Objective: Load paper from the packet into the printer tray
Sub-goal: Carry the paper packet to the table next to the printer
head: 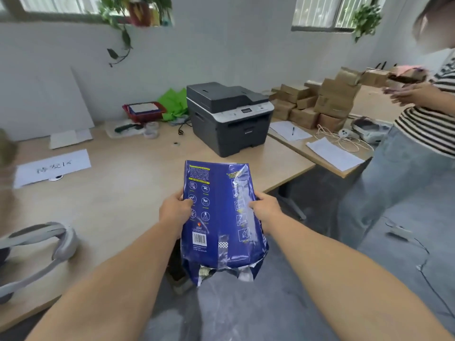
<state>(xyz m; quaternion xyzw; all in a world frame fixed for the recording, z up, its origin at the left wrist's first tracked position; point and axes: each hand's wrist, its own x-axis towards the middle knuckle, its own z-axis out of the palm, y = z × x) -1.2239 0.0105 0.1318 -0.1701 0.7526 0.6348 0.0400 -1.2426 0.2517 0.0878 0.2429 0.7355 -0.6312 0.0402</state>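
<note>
A blue paper packet [219, 217] is held upright in front of me, over the table's near edge. Its lower end is torn open and ragged. My left hand [175, 210] grips its left edge. My right hand [264, 209] grips its right edge. Both thumbs lie on the packet's printed face. A dark grey printer [230, 116] with a light control strip stands farther back on the wooden table [128, 193]. Its paper tray at the bottom front is shut.
A person in a striped top [423, 124] stands at the right beside a second table with brown boxes [327, 102], loose sheets and a cable. A grey headset [41, 244] lies at the left. A printed sheet [53, 167], a red basket [144, 110] and tape rolls lie behind.
</note>
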